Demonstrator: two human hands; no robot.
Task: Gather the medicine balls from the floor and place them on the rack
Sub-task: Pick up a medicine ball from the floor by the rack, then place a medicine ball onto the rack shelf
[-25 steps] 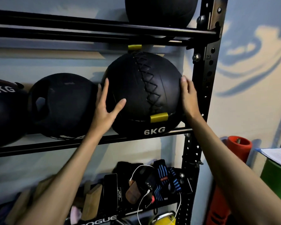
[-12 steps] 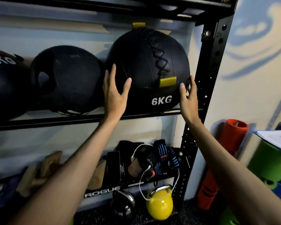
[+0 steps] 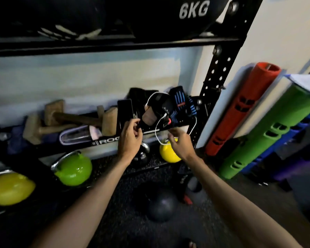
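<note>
Left hand [image 3: 131, 138]: hovers in front of the lower shelf [image 3: 104, 141], fingers loosely curled, gripping nothing; fingertips blurred. Right hand [image 3: 180, 143]: hovers near it, apart from it, partly covering the yellow kettlebell [image 3: 168, 154]; fingers slack and half bent, pinching nothing.

6KG ball [image 3: 186, 17]: sits on the upper shelf [image 3: 115, 43] of the rack [image 3: 220, 76], at the right end, just beside the upright; only the underside in view. Small ball [image 3: 161, 208]: lies on the floor [image 3: 213, 221], dark and round, between the two forearms, well below both hands.

On the lower shelf, left to right: wooden blocks [image 3: 61, 119] with handles, a clear bottle [image 3: 79, 135] on its side, black pads and blue-striped wraps [image 3: 179, 102], with a white cable [image 3: 157, 133] looping down over the edge.

Under that shelf: a green kettlebell [image 3: 73, 170], a chrome kettlebell [image 3: 143, 156] between the wrists, and another yellow one at far left, blurred.

Right of the rack, leaning on the wall: a red tube [image 3: 240, 108] and a green tube [image 3: 267, 133], side by side.
</note>
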